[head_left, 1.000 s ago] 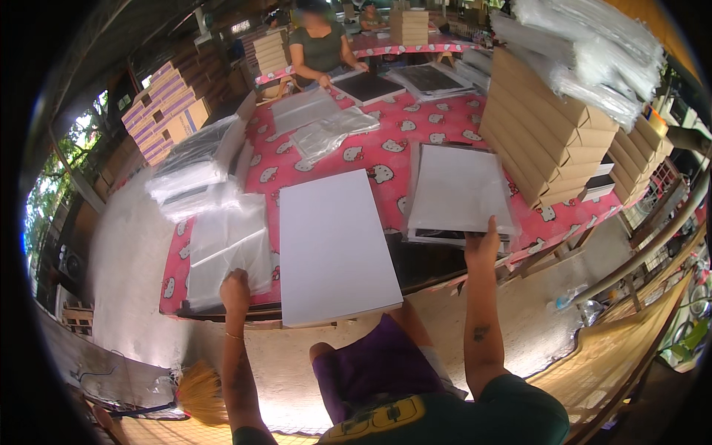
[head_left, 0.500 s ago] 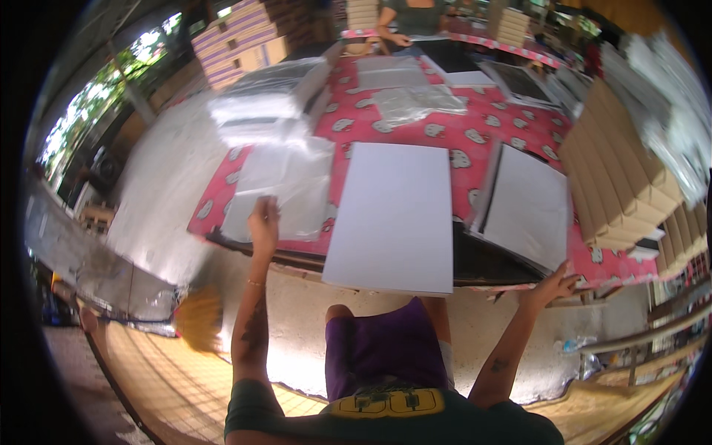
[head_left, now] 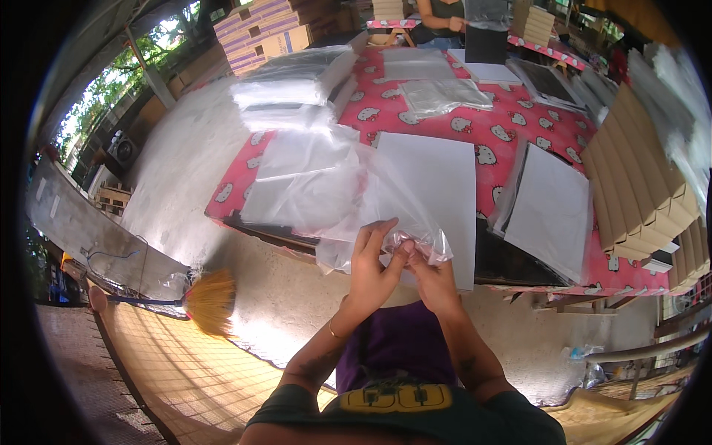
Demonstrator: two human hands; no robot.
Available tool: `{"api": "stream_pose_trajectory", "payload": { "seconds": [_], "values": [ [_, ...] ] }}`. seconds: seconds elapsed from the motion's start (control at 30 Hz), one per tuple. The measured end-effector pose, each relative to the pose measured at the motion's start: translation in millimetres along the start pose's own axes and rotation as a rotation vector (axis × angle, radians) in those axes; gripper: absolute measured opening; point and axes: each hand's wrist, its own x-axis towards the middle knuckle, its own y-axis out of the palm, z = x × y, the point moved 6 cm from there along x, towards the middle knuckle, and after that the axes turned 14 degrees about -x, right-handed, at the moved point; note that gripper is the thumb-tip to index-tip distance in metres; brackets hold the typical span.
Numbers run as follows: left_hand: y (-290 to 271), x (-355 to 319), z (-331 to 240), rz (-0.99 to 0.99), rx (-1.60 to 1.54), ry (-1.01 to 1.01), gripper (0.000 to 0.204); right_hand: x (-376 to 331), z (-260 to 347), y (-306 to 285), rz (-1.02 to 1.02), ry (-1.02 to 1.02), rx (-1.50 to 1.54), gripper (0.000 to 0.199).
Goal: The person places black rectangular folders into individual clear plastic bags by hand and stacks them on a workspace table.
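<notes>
Both our hands have come in from the table's near edge, where they were spread apart half a second ago, and now meet in front of us. Our left hand (head_left: 372, 271) and right hand (head_left: 430, 278) are closed by the fingertips on the mouth of a clear, crinkled plastic bag (head_left: 371, 196), pinching its edge between them. That bag hangs lifted above the near edge of the table, trailing back toward the loose pile of clear bags (head_left: 297, 174) at the near left corner.

We judge the work to be at an early point for this piece: the bag is picked up and its opening is being worked apart, but nothing is inside it yet. A large white rectangular board (head_left: 437, 185) lies flat and bare on the pink patterned tablecloth (head_left: 512, 130) just behind our hands, unbagged. To its right, another white board in a clear sleeve (head_left: 549, 211) rests near the right edge, beside a row of tan cardboard boxes (head_left: 630, 185). Stacks of bagged sheets (head_left: 293, 81) sit along the left edge.
</notes>
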Motion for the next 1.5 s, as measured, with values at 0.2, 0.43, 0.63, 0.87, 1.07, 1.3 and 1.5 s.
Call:
{"api": "stream_pose_trajectory", "payload": {
  "seconds": [0.2,0.43,0.63,0.87,1.07,1.3,1.5],
  "values": [
    [-9,-9,21,-0.041,0.338,0.273,0.011,-10,-23,-34,-0.002,0.021,-0.248,0.011],
    [-32,-1,19,-0.096,0.287,0.330,0.007,-20,-7,-32,0.231,-0.010,0.086,0.045],
    [-94,17,47,0.109,0.085,-0.074,0.023,-18,53,-72,0.254,0.000,0.350,0.043],
    [12,-1,-72,0.977,0.493,0.317,0.022,-39,118,20,0.906,-0.499,-0.914,0.018],
    [-45,43,-46,0.332,0.680,0.153,0.019,-8,125,-98,0.076,-0.232,-1.845,0.046],
    [-70,14,-36,0.433,-0.663,-0.174,0.029,-21,115,-106,0.363,-0.353,-0.792,0.044],
    [-27,-18,-3,1.140,0.079,0.036,0.036,-31,85,-101,0.573,0.017,0.039,0.037]
  ]
}}
